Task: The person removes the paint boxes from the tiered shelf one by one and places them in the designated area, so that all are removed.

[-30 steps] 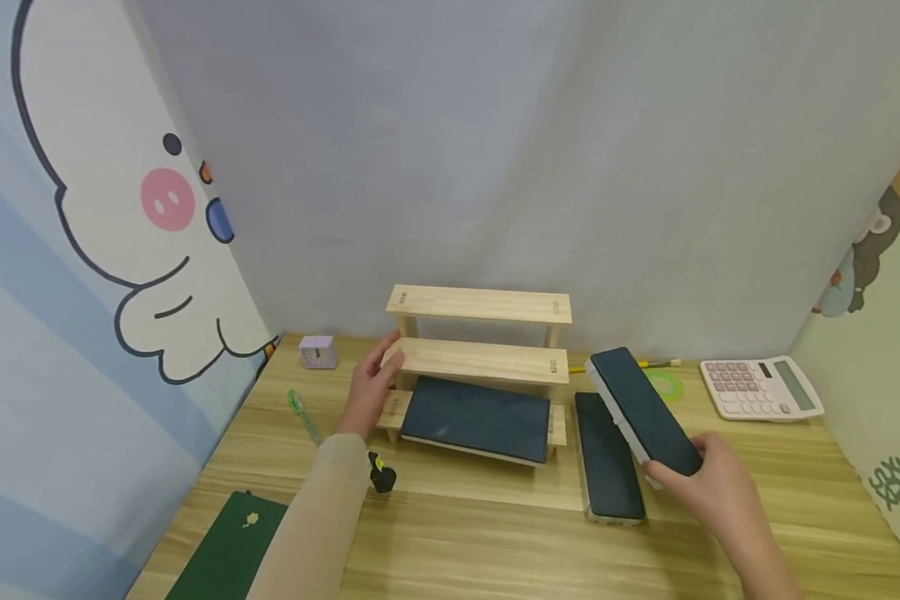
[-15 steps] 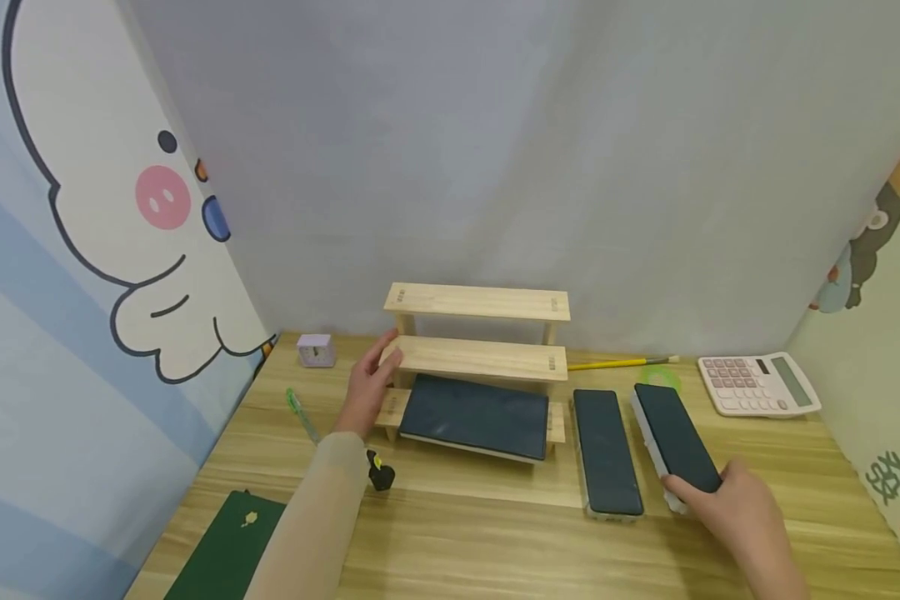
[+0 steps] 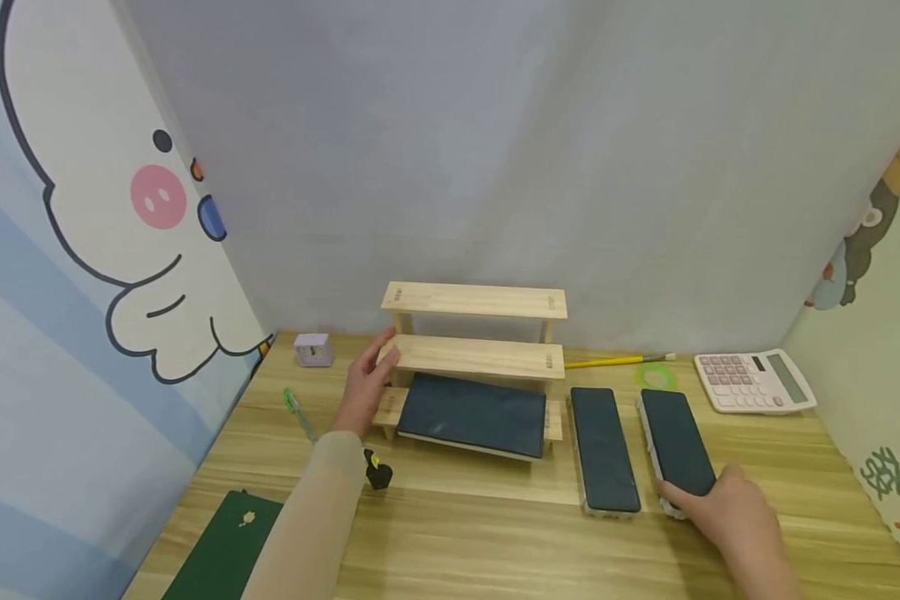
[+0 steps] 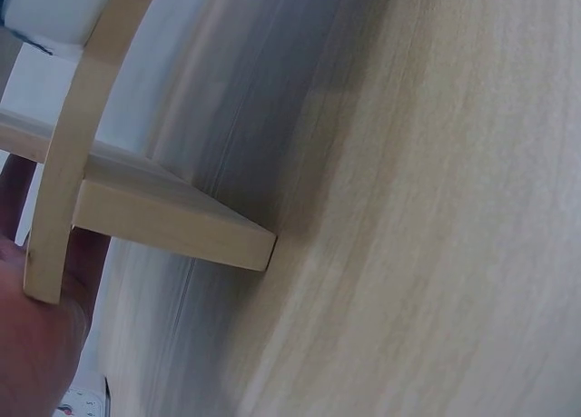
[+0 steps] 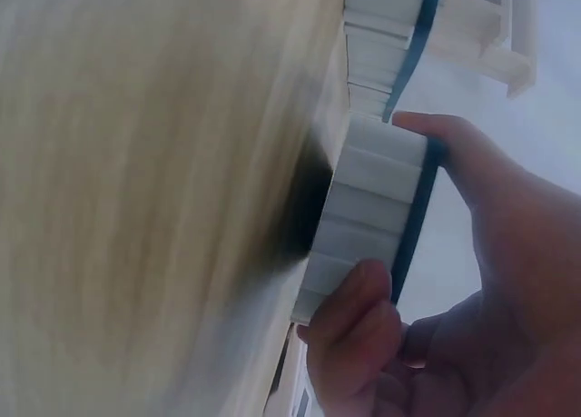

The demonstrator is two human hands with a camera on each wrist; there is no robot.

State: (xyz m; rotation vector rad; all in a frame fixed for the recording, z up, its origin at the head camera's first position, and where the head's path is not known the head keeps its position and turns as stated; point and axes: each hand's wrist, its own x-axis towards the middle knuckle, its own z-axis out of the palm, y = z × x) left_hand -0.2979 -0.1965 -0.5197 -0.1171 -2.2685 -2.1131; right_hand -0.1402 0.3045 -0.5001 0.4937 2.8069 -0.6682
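Note:
My left hand [image 3: 363, 385] grips the left end of the middle board of a three-step wooden stand [image 3: 480, 357]. In the left wrist view, part of that hand [image 4: 36, 344] shows behind a leg of the stand. With thumb and fingers on opposite sides, my right hand [image 3: 737, 512] holds the near end of a long block [image 3: 677, 440] with a flat dark blue top. White, segmented sides of this block [image 5: 368, 203] show in the right wrist view, its underside close to the table. A similar block [image 3: 604, 450] lies left of it. A wider dark blue-topped piece [image 3: 472, 415] rests on the lowest step.
Right of the stand are a yellow-handled brush [image 3: 615, 362], a green tape roll [image 3: 656, 378] and a white calculator [image 3: 754, 382]. Left of it stand a small clock [image 3: 313, 350], a green pen [image 3: 297, 412], a black object [image 3: 378, 472] and a green notebook [image 3: 225, 546].
My right hand has moved right and lowered the tilted block from above the neighbouring block to beside it. My left hand stays on the stand.

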